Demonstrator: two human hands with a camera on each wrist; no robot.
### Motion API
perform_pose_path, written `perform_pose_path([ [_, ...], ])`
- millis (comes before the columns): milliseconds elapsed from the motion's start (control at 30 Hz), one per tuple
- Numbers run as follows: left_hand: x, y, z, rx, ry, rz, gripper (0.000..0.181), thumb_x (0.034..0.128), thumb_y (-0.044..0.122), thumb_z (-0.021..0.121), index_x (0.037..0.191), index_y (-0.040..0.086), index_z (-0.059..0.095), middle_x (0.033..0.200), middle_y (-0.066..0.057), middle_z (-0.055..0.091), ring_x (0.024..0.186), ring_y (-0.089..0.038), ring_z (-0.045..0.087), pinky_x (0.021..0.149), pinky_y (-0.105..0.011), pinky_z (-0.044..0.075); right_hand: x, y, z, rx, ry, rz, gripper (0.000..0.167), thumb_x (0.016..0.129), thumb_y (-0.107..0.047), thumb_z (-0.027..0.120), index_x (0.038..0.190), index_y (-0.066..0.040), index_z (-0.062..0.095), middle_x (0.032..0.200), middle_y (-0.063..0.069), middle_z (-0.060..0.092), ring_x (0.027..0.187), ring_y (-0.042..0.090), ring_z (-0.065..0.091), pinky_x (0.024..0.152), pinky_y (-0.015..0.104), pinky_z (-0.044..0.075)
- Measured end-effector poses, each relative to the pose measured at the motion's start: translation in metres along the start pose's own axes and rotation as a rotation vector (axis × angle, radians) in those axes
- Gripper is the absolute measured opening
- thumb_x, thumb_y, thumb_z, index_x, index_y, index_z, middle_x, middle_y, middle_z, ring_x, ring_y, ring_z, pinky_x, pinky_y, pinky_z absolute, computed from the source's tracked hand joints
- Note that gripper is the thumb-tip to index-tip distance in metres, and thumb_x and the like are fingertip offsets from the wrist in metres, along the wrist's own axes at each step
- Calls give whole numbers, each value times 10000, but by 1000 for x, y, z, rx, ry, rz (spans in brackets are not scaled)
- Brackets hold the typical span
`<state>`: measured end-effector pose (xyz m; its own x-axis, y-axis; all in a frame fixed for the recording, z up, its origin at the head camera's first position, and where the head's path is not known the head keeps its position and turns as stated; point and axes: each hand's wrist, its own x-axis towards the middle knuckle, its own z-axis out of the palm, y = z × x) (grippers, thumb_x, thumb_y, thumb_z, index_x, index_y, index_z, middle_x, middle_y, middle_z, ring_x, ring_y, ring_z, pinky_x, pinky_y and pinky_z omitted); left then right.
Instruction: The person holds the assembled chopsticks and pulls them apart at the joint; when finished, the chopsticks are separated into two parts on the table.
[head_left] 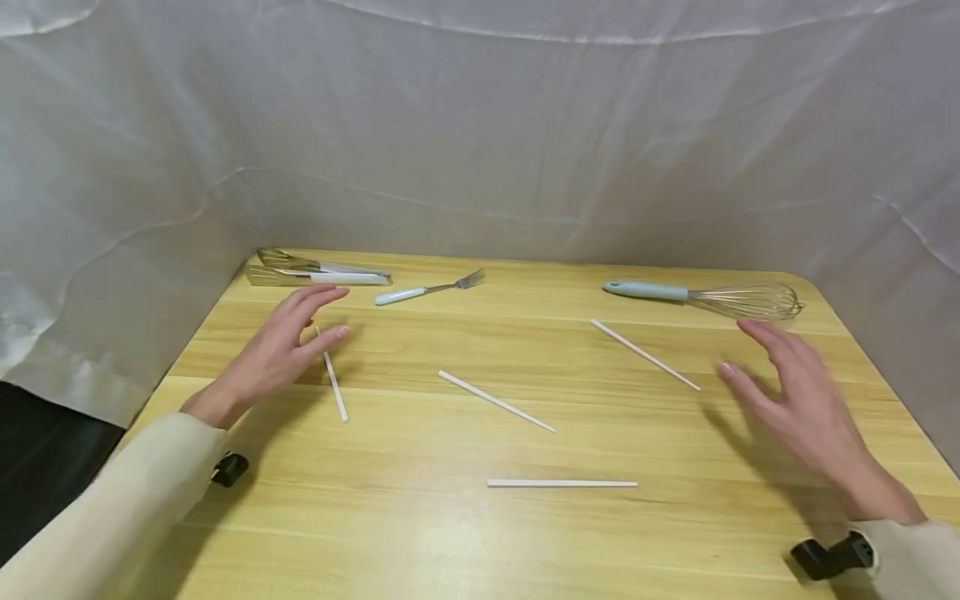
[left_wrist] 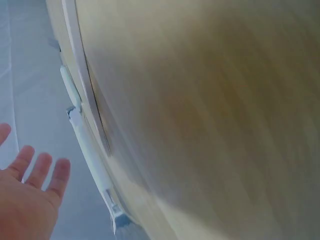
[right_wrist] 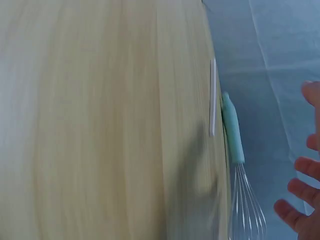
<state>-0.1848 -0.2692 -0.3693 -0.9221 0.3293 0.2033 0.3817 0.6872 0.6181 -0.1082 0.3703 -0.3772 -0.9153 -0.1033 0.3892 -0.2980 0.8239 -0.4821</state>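
Both hands hover above a wooden table, holding nothing. The left hand (head_left: 273, 350), fingers spread, is over a white chopstick (head_left: 335, 385) and partly hides it; tongs (head_left: 348, 278) with white handles lie just behind. In the left wrist view the left hand (left_wrist: 32, 200) shows at the lower left, beside the tongs (left_wrist: 92, 152). The right hand (head_left: 810, 408) is at the right, thumb apart from the fingers, in front of a whisk (head_left: 648, 290). The right wrist view shows the right hand (right_wrist: 305, 195) at the edge, with the whisk (right_wrist: 233, 130) and a chopstick (right_wrist: 213, 97).
A fork (head_left: 401, 296) lies right of the tongs. Other white chopsticks lie apart: one right of centre (head_left: 645, 354), one in the middle (head_left: 495, 400) and one (head_left: 562, 483) nearer the front. A grey cloth (head_left: 510, 133) hangs behind the table (head_left: 390, 517) and at its sides.
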Motion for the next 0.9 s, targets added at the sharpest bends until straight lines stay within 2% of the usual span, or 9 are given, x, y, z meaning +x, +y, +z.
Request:
perform_pose_path([
  [67, 3, 2, 4, -32, -14, 9, 585, 1107, 281, 672, 1639, 141, 474, 1709, -170, 396, 1554, -402, 396, 1177, -661, 413, 2, -7, 4, 16, 18, 17, 653, 1040, -219, 752, 1638, -180, 494, 1603, 242, 527, 1379, 321, 522, 1138, 235, 363],
  [133, 6, 4, 7, -50, -32, 23, 575, 1106, 269, 675, 1631, 136, 483, 1696, -179, 412, 1533, -401, 426, 1160, -654, 435, 3, -14, 10, 50, 36, 22, 605, 1031, -192, 766, 1595, -158, 549, 1545, 211, 582, 1291, 109, 546, 971, 81, 337],
  [200, 9, 6, 11, -64, -45, 38, 559, 1107, 263, 674, 1622, 135, 497, 1686, -176, 431, 1518, -404, 449, 1147, -647, 454, 4, -21, 14, 102, 44, 24, 551, 1029, -162, 768, 1549, -117, 591, 1498, 177, 614, 1244, -45, 526, 950, 37, 378],
  [267, 12, 8, 15, -84, -57, 40, 545, 1106, 263, 676, 1611, 139, 511, 1676, -156, 451, 1504, -399, 468, 1148, -635, 462, 6, -27, 19, 153, 51, 17, 514, 1023, -131, 772, 1512, -89, 619, 1450, 137, 637, 1219, -138, 509, 968, -9, 388],
  [333, 14, 10, 19, -98, -69, 35, 536, 1105, 269, 678, 1603, 148, 522, 1666, -137, 468, 1483, -393, 491, 1152, -624, 466, 7, -33, 24, 191, 50, 18, 494, 1022, -113, 772, 1495, -81, 631, 1416, 79, 651, 1206, -116, 545, 989, -6, 402],
  [433, 18, 13, 25, -118, -94, 27, 531, 1103, 273, 682, 1594, 141, 530, 1659, -127, 480, 1455, -403, 518, 1167, -610, 464, 9, -40, 29, 220, 38, 37, 496, 1026, -122, 772, 1502, -124, 632, 1386, -10, 656, 1195, -71, 581, 980, 9, 426],
  [533, 23, 17, 30, -138, -121, 36, 526, 1101, 267, 685, 1587, 131, 536, 1654, -130, 486, 1438, -418, 533, 1170, -598, 474, 11, -46, 35, 250, 19, 52, 512, 1030, -128, 771, 1519, -136, 618, 1375, -49, 656, 1195, -54, 587, 976, 16, 436],
  [733, 29, 22, 38, -172, -162, 73, 495, 1092, 237, 699, 1554, 118, 567, 1607, -98, 535, 1423, -406, 558, 1157, -562, 505, 13, -59, 48, 330, -7, 47, 533, 1025, -98, 772, 1532, -117, 609, 1323, -56, 678, 1165, -8, 625, 962, 48, 481],
  [900, 30, 26, 43, -200, -206, 92, 497, 1071, 220, 731, 1533, 109, 587, 1602, -70, 551, 1427, -382, 566, 1162, -545, 509, 17, -74, 56, 383, -24, 44, 495, 1027, -100, 770, 1504, -102, 637, 1299, 34, 690, 1139, 35, 654, 947, 70, 511],
])
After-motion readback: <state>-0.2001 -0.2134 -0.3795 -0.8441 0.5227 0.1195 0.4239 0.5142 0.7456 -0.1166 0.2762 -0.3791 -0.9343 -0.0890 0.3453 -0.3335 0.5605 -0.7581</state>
